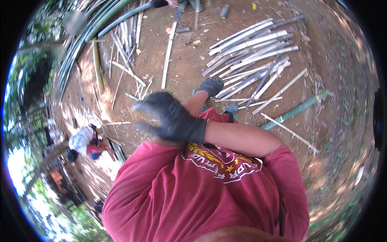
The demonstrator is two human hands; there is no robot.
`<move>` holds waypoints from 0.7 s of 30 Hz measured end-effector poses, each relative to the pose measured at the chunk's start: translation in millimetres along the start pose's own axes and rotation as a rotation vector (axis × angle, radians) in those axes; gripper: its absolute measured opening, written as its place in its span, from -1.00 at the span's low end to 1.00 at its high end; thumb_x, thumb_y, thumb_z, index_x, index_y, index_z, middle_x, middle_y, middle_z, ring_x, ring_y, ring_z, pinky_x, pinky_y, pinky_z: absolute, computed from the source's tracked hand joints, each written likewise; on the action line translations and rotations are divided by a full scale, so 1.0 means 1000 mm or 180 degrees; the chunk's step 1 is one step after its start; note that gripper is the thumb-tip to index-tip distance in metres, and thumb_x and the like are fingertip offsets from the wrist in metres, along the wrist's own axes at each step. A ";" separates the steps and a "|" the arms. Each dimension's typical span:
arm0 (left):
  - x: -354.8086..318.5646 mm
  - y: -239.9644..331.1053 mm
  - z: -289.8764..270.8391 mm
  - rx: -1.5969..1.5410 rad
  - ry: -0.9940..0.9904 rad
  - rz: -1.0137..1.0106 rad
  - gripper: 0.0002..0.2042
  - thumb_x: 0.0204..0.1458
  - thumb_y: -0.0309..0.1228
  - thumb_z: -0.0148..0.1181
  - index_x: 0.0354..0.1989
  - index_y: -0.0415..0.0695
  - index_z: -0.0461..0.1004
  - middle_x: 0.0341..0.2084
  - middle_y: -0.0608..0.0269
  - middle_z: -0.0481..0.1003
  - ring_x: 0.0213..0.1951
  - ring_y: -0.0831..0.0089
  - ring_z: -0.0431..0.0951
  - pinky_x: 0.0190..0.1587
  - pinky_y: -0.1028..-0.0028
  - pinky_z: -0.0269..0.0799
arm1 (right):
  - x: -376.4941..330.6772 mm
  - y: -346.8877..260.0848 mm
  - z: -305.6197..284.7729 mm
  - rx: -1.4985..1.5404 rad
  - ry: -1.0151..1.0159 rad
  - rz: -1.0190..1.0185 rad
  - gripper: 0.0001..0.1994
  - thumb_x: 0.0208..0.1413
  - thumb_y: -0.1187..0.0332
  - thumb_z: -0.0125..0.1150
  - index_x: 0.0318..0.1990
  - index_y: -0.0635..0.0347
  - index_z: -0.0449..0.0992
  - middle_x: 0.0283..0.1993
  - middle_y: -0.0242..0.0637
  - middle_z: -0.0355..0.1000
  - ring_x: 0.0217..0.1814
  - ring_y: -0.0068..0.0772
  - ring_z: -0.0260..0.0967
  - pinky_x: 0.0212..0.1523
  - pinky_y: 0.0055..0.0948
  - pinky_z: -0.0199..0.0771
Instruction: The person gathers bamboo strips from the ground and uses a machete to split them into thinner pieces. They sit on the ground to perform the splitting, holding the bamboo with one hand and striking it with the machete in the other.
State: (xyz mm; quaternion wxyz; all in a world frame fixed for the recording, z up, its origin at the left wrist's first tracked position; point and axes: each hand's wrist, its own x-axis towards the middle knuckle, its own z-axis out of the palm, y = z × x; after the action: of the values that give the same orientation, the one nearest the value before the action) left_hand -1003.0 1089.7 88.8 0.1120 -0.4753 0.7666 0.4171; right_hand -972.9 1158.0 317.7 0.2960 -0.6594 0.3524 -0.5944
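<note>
My arms cross in front of my maroon shirt [209, 189]. My right hand [169, 117], in a black glove, reaches over my left forearm; its fingers and thumb are spread and smeared at the tips, with nothing seen between them. Farther out is my left hand [212, 86], gloved in dark grey and curled into a fist. Its palm side is hidden, so I cannot tell what it holds, if anything. It lies beside the near left end of a pile of split bamboo strips [250, 60] on the ground.
Long green bamboo poles [100, 24] lie at the far left, with loose strips beside them. A single pale strip [168, 56] rests on the bare soil. A green bamboo pole [296, 109] lies at right. One person [86, 141] bends down at left; another person's hand [172, 3] shows at the top.
</note>
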 end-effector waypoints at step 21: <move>-0.031 -0.233 -0.139 -0.1366 0.0877 -0.0261 -0.61 0.12 -0.11 -0.02 -0.02 -0.06 0.54 -0.04 -0.01 0.52 0.02 0.09 0.51 0.14 0.28 0.34 | 0.091 0.213 0.123 -0.2826 -0.1654 0.0025 -0.57 0.05 0.17 0.20 0.07 0.09 0.40 -0.02 -0.11 0.39 0.09 -0.03 0.30 0.15 -0.06 0.24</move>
State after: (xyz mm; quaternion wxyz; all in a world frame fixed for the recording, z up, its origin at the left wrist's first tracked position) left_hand -763.9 959.2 69.4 -0.0801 -0.5711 0.6487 0.4966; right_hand -870.3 956.8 182.9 0.0674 -0.8462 0.4881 -0.2029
